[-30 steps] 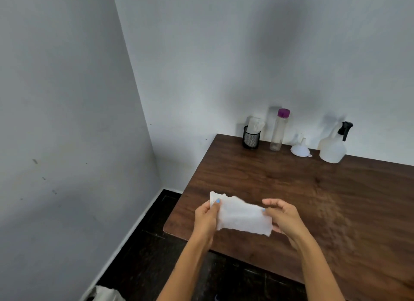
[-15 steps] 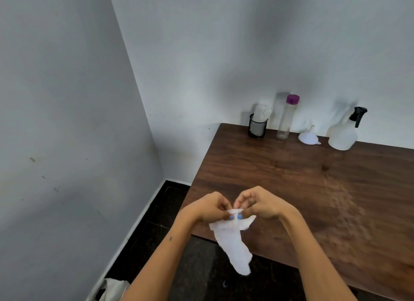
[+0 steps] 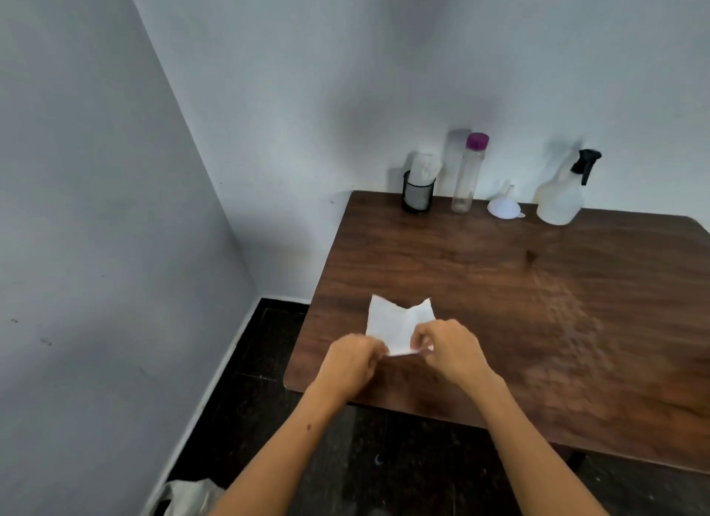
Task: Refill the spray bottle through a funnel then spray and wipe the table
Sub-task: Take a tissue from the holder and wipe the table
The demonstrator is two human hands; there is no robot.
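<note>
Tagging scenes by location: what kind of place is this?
Probably a bare room corner set up for a cleaning task, not a kitchen: plain painted walls, a dark tiled floor, and one wooden table holding only a spray bottle, funnel and water bottle.

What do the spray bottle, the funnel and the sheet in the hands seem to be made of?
Spray bottle: cloudy translucent plastic by its milky look, with a black trigger head. Funnel: white, probably plastic, smooth and slightly translucent. Sheet: thin white tissue or paper towel, judging by its ragged top edge and limp folds.
</note>
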